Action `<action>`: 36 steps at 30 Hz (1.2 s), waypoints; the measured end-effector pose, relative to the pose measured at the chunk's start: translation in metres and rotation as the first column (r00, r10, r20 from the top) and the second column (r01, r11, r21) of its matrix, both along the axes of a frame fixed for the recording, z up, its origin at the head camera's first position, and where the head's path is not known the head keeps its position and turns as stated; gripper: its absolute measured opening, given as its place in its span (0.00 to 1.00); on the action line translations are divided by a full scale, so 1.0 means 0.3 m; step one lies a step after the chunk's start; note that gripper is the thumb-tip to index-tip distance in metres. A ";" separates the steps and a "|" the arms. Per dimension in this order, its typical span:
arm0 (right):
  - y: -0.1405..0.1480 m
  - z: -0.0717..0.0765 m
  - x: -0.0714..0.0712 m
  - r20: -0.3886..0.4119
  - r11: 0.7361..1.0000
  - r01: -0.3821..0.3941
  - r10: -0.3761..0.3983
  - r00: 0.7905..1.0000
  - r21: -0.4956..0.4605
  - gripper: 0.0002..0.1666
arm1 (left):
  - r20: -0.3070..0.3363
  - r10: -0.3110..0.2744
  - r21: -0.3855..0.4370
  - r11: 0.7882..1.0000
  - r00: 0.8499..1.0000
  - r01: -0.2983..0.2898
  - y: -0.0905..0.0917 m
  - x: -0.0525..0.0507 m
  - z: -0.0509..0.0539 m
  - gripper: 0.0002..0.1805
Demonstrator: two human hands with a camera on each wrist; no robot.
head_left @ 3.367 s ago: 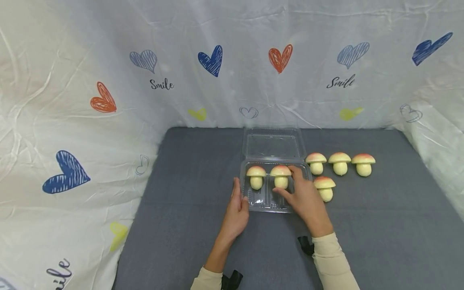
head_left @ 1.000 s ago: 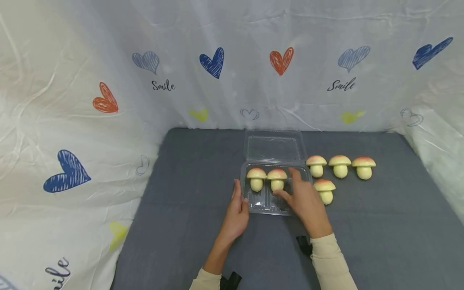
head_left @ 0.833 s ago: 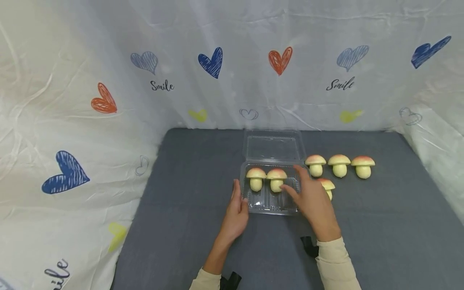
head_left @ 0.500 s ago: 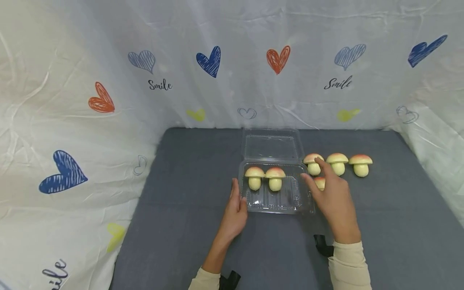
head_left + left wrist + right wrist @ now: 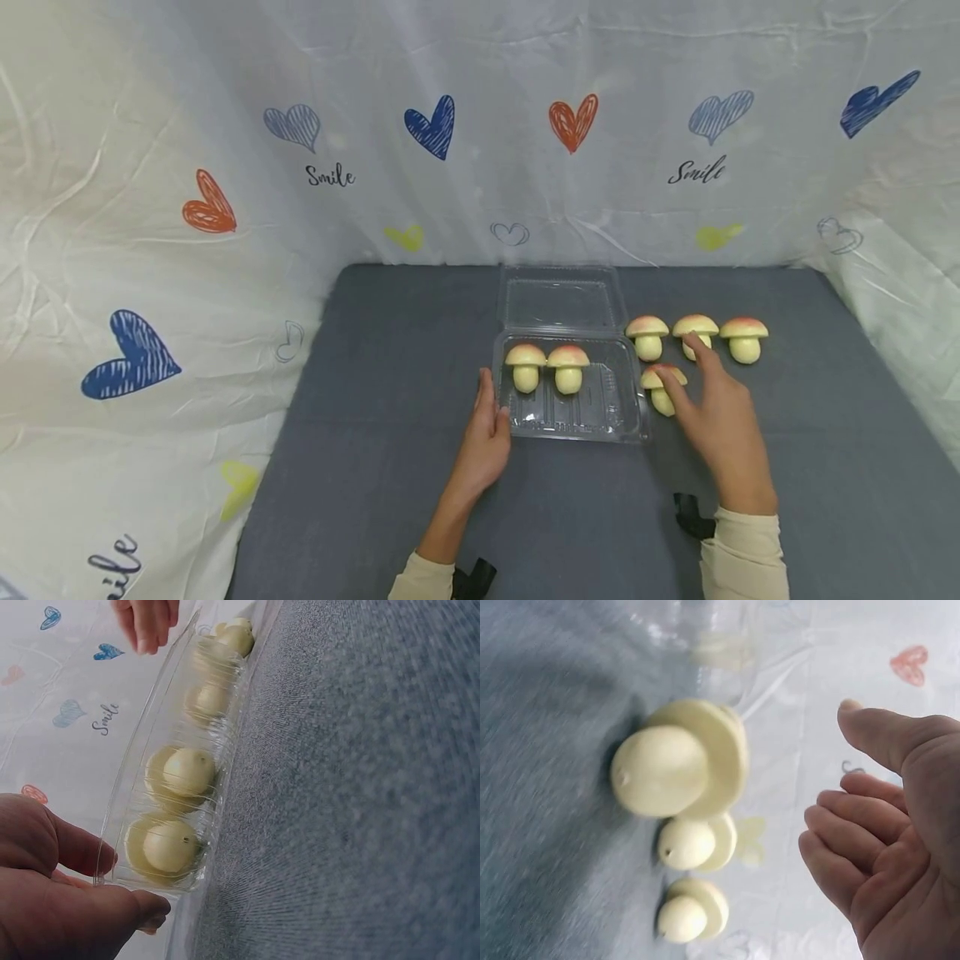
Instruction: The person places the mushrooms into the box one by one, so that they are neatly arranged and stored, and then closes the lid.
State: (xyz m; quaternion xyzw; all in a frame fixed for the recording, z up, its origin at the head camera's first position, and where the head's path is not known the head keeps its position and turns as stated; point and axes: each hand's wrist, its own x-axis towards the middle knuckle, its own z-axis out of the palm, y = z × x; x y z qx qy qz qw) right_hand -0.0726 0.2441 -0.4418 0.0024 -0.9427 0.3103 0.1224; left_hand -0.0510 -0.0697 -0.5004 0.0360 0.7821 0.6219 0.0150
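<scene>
A clear plastic clamshell container (image 5: 622,417) lies with its lid (image 5: 562,302) folded back, away from me. Two toy mushrooms, a left one (image 5: 526,377) and a right one (image 5: 568,379), sit side by side in its tray. At the container's left edge, my left hand (image 5: 483,446) grips the rim between thumb and fingers; the left wrist view shows the rim (image 5: 112,802) there. My right hand (image 5: 723,421), thumb and fingers spread, hovers over a mushroom (image 5: 662,402) just right of the container. In the right wrist view that mushroom (image 5: 664,769) stands apart from the fingers.
Behind the right hand, a row of three more mushrooms stands on the grey cloth: left (image 5: 647,340), middle (image 5: 695,325) and right (image 5: 744,342). A white curtain (image 5: 480,200) printed with hearts hangs along the back and sides of the table (image 5: 390,375).
My right hand slid the second mushroom left against the first, let go of it, and moved right out of the container to the nearest loose mushroom. The left hand stayed at the rim.
</scene>
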 end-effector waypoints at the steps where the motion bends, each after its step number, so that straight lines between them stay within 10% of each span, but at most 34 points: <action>1: 0.007 -0.005 0.002 0.007 1.000 -0.003 0.003 1.000 0.006 0.44 | -0.005 0.001 -0.002 1.000 1.000 -0.001 0.000 0.000 0.000 0.37; 36: 0.050 -0.130 0.000 0.108 0.985 -0.154 0.146 0.983 0.072 0.53 | -0.011 -0.006 0.009 1.000 1.000 0.006 -0.003 -0.002 -0.005 0.37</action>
